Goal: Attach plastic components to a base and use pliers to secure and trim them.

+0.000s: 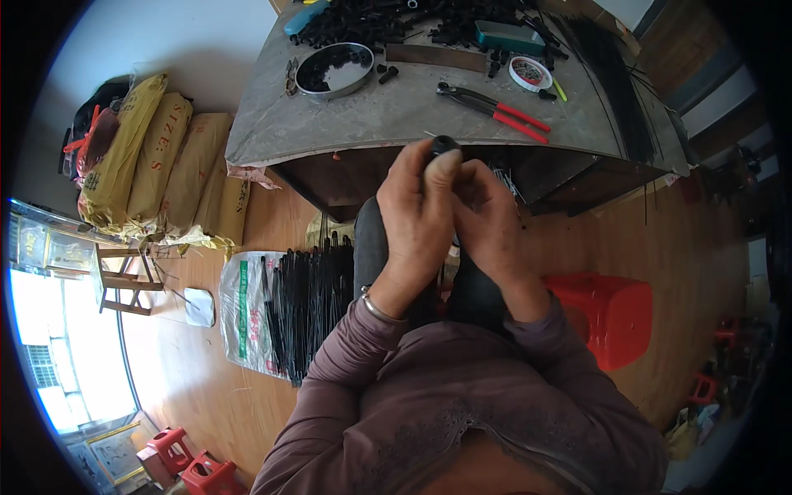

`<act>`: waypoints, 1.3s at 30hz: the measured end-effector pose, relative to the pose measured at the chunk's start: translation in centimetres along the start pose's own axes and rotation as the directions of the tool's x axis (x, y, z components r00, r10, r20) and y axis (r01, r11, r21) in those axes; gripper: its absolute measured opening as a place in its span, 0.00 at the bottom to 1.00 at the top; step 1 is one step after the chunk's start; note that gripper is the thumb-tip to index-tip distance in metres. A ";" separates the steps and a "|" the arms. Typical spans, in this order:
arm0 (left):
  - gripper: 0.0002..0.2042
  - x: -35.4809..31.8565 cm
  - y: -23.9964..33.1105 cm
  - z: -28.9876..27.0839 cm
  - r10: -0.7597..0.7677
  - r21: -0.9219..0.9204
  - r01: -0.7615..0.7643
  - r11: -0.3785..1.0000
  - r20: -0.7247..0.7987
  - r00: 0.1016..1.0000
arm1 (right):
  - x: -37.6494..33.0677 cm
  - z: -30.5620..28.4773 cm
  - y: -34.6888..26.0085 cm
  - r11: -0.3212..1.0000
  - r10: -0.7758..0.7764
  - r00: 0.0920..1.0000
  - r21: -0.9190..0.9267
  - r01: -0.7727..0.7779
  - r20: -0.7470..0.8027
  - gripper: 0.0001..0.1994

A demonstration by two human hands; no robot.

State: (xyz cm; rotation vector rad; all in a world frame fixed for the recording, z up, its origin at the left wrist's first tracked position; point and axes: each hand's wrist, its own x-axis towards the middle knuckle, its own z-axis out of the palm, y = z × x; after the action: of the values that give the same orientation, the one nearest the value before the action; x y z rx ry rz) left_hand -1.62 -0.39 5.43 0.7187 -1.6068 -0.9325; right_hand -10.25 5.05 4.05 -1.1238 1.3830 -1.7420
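Both hands meet in front of the table's near edge. Between the thumb and fingers of my left hand [415, 210] is a small black cylindrical part [445, 146], with a dark hole in its end. A short thin metal pin sticks out to its left. My right hand [493, 221] is closed against the left, its fingers curled behind the left thumb; what they grip is hidden. On the table beyond lie pincers [493, 110] with red handles. A round metal bowl [331, 94] holds small black pieces, and a white round dish [543, 84] holds small metal bits.
The grey table [363, 115] bears a heap of black parts [371, 21], a flat metal bar [436, 58] and long black rods [606, 78]. More black rods [309, 305] lie on a sack at left. Packed sacks [161, 157] and a red stool [615, 322] stand at the sides.
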 end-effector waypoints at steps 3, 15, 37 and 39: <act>0.16 0.8 0.5 -1.1 -0.290 -0.473 0.331 0.817 0.159 0.944 | 1.5 -2.4 -3.1 0.982 0.093 0.979 -0.181 -0.060 0.179 0.07; 0.27 0.3 0.2 0.1 -0.292 -0.663 0.403 0.630 0.279 0.915 | 5.0 -3.7 -5.2 0.872 -0.247 0.898 -0.321 0.369 0.363 0.14; 0.22 0.2 -1.8 2.7 -0.599 -0.611 0.462 0.642 -0.025 0.800 | 7.7 -3.2 -3.8 0.566 -0.354 0.821 -0.597 0.569 0.447 0.10; 0.23 0.2 -1.3 2.4 -0.596 -0.586 0.462 0.666 -0.046 0.802 | 7.5 -3.4 -2.1 0.842 -0.055 0.886 -0.455 0.289 0.461 0.11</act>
State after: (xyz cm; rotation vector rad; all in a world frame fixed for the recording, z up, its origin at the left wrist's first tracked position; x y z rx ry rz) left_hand -3.99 -0.75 4.18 0.8612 -0.8261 -1.5955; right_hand -16.52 0.47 7.54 -1.8577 1.5258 -1.1341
